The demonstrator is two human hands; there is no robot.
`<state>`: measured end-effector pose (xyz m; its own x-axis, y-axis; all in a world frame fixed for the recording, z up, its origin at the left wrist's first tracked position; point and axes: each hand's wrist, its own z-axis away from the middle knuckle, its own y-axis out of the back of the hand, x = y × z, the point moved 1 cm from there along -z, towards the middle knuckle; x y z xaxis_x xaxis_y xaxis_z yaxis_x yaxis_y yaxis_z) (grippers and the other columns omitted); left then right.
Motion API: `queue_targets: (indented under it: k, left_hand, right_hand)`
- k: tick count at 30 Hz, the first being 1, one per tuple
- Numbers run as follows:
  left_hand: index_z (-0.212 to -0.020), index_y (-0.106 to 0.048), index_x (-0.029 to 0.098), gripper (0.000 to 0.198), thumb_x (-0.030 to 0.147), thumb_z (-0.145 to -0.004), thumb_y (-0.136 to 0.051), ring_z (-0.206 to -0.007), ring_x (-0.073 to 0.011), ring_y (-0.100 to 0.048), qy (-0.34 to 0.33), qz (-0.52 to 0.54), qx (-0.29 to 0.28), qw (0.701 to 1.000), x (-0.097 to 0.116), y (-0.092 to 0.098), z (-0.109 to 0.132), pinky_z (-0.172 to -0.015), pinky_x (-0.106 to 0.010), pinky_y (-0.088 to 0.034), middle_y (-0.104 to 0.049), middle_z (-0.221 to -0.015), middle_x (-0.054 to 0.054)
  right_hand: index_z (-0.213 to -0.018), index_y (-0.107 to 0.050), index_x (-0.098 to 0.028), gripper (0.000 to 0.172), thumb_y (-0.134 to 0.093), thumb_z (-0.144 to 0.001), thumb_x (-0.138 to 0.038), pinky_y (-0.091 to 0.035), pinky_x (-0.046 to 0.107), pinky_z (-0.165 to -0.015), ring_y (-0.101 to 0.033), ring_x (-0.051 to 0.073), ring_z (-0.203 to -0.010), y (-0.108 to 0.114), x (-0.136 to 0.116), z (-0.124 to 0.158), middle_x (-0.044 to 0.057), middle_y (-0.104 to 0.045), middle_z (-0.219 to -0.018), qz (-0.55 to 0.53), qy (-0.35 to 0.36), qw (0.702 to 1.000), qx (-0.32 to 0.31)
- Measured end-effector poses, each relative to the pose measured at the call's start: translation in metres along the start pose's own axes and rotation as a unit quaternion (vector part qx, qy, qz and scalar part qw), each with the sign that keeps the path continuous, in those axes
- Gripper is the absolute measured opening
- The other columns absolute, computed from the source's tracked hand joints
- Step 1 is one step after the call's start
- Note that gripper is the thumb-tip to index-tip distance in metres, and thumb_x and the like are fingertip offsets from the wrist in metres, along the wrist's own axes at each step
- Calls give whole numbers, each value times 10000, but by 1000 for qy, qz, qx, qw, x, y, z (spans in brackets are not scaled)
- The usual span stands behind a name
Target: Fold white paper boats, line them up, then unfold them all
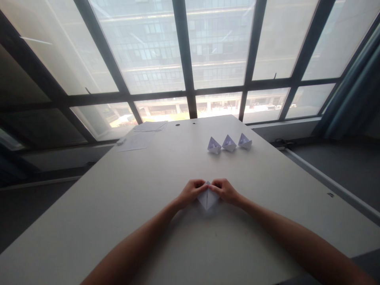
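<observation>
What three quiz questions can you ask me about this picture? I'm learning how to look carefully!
1. How many folded paper boats stand in a row on the white table?
2. True or false: the left hand and the right hand both touch the folded white paper.
3. What is the big thing with dark frames beyond the table, a door or a window?

Key:
1. Three
2. True
3. A window
</observation>
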<state>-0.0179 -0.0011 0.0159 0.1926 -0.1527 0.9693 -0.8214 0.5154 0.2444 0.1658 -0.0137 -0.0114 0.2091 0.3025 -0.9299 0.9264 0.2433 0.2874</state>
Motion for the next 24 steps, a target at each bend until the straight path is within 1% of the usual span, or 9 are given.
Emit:
queue_targets:
  k: [3,8,16,24]
  left_hand:
    - [-726,-628,110,485,589,-799,-623,-571,-101,-400,1,-17,3,1000,0,0,0,-507,-213,-263,-496,-611,17]
    - [-692,-609,118,495,600,-802,-608,-564,-100,-379,-2,-35,5,999,0,-1,-1,-507,-217,-255,-455,-585,27]
    - [-681,-613,123,496,607,-791,-612,-578,-105,-387,-4,-35,1,999,1,-1,0,-513,-215,-274,-465,-594,23]
    - [-697,-621,117,468,573,-804,-617,-578,-103,-385,-4,-26,2,1000,2,-1,0,-516,-214,-271,-466,-593,23]
  right_hand:
    - [-613,-528,-159,408,-593,-826,-501,-276,221,-495,-365,91,-543,0,-2,0,-42,-443,-573,-4,0,1000,5]
    - [-604,-530,-159,421,-591,-826,-511,-279,221,-496,-363,92,-543,2,-2,0,-43,-431,-564,-10,5,1000,-7]
    - [-596,-542,-159,417,-597,-814,-510,-280,221,-493,-366,95,-541,3,-2,0,-42,-430,-553,-16,1,1000,-13]
    - [-605,-563,-152,390,-604,-819,-475,-280,220,-497,-377,95,-543,4,-2,0,-39,-441,-558,-27,-2,1000,-12]
